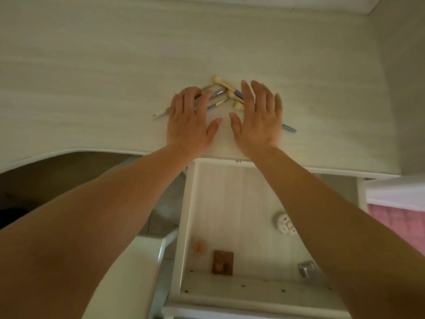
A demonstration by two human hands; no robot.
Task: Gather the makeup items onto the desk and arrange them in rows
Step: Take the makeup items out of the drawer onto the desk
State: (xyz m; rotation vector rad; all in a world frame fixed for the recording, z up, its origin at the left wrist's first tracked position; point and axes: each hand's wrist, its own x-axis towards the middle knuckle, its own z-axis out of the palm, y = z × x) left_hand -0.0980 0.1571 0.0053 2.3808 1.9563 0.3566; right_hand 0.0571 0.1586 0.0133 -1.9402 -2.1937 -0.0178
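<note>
A loose pile of makeup brushes [226,92] with cream tips and silver or blue handles lies crossed on the pale desk [92,77]. My left hand [190,118] lies flat on the left handles, fingers slightly curled over them. My right hand [259,116] lies flat and spread on the right side of the pile; a blue handle tip [289,128] sticks out from under it. Below the desk edge an open white drawer [230,196] holds a round white compact [284,224], a small orange pot [199,247], a brown palette [223,262] and a silver item [306,268].
The desk's front edge curves over a dark knee space [57,171] at the left. A white chair part [147,256] stands beside the drawer. A pink quilted surface [395,217] shows at the right. A wall [404,77] bounds the desk on the right.
</note>
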